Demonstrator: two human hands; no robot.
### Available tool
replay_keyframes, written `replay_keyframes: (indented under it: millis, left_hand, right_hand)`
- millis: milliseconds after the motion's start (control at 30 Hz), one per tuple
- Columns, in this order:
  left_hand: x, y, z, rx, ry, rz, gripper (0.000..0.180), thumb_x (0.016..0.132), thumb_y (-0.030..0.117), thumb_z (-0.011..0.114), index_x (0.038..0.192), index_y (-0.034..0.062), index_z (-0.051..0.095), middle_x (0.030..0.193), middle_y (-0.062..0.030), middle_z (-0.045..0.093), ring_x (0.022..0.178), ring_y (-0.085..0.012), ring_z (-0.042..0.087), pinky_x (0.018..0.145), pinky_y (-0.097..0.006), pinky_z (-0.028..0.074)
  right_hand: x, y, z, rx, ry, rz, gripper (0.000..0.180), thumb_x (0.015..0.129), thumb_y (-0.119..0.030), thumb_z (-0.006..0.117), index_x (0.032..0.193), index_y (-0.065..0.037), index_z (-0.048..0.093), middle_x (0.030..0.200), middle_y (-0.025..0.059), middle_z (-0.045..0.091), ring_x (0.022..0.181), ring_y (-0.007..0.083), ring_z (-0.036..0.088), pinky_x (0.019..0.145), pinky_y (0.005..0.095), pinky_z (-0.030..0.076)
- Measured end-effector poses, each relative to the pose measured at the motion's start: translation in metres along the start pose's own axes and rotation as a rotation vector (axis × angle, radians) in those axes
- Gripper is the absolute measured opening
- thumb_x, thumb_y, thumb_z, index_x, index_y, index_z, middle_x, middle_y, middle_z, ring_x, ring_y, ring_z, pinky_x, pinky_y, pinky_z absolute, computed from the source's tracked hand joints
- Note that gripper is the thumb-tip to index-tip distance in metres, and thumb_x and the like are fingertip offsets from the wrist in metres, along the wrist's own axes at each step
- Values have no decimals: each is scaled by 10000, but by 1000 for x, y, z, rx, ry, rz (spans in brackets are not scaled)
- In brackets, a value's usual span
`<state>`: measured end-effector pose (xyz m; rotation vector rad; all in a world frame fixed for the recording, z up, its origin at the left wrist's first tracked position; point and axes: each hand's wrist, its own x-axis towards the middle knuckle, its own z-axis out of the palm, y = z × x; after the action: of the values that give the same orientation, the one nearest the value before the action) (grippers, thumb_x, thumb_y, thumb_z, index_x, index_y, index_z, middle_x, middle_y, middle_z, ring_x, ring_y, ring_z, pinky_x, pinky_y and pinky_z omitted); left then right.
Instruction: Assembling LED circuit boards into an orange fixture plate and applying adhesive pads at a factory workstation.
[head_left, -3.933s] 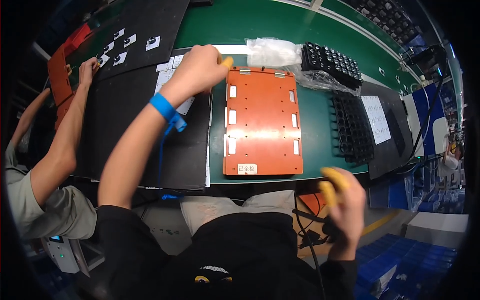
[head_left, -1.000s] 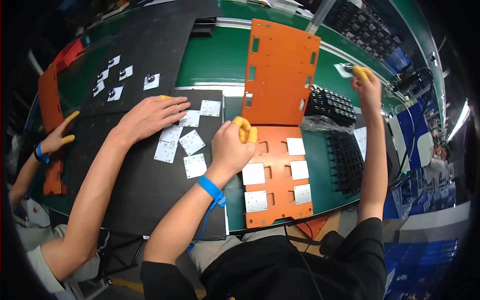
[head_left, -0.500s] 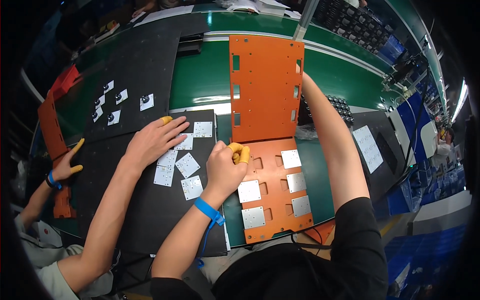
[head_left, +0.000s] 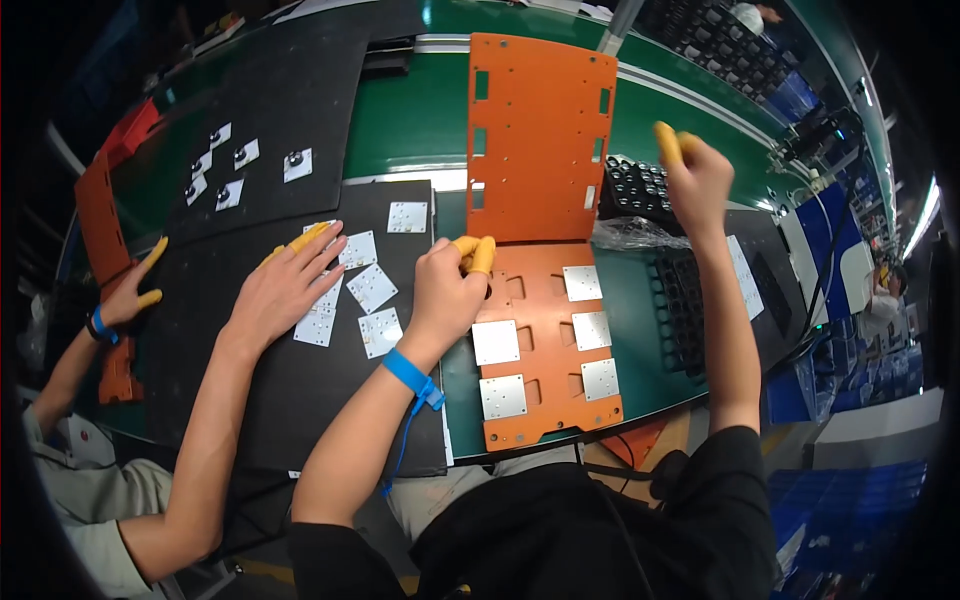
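Observation:
My left hand [head_left: 447,292] is closed at the upper left of an orange fixture plate [head_left: 545,320], its yellow-cotted fingertips pinched together. Whatever sits between them is hidden. White square boards [head_left: 496,342] lie along both sides of the plate. Hinged at its far edge, an orange panel [head_left: 543,140] stands upright. My right hand [head_left: 697,185] is raised to the right of this panel, near a black tray of round dark parts [head_left: 640,188]. Its fingers are bent, with yellow cots at the tips, and I cannot make out anything in them.
Loose white boards [head_left: 372,288] lie on the black mat [head_left: 250,400] to my left. A co-worker's hand [head_left: 285,285] rests beside them; the co-worker's other hand [head_left: 125,295] is by a second orange fixture [head_left: 100,220]. Another black tray [head_left: 682,310] and clear plastic wrap [head_left: 640,234] are at right.
My right hand has come out from behind the upright panel and moved right. My left hand stays at the plate's corner. The co-worker's nearer hand has shifted left, and the whole view has tilted slightly.

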<state>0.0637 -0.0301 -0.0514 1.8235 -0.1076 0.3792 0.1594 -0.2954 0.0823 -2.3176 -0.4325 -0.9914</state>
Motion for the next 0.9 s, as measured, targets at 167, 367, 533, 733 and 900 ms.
replay_keyframes:
  millis: [167,367,533,733,900]
  left_hand:
    - [-1,0,-3,-134,-18,-79,187,872,48,535,951,-64,663,751,-161,622,588,-187,619,541,-312,474]
    - [0,4,4,-208,-29,-78,180,901,59,531,937,-65,657,626,-126,626,526,-130,586,496,-295,452]
    - [0,1,3,-249,-8,-74,178,865,32,521,931,-77,646,615,-152,624,511,-155,600,491,-312,456]
    - [4,-3,2,-214,9,-65,162,834,54,556,870,-77,644,593,-193,592,486,-228,582,495,-349,450]
    - [7,-12,-1,-44,-1,192,192,859,146,560,784,-23,615,672,-241,593,614,-386,610,553,-404,473]
  right_hand:
    - [-82,-75,7,452,-744,-380,163,859,-188,678,919,-39,703,734,118,669,629,277,654,563,346,518]
    - [-124,-118,48,197,-1116,-731,340,917,-359,596,807,-37,589,660,93,595,574,306,614,532,412,509]
    - [-120,-130,47,75,-1123,-771,242,855,-242,623,744,-33,577,621,95,600,600,301,645,535,411,519]
    - [-84,-147,19,301,-944,-519,225,832,-166,686,721,-16,560,551,146,537,521,361,578,502,424,479]
    - [-49,-150,49,543,-523,-147,200,876,-119,706,767,40,653,591,53,624,533,69,591,478,234,454]
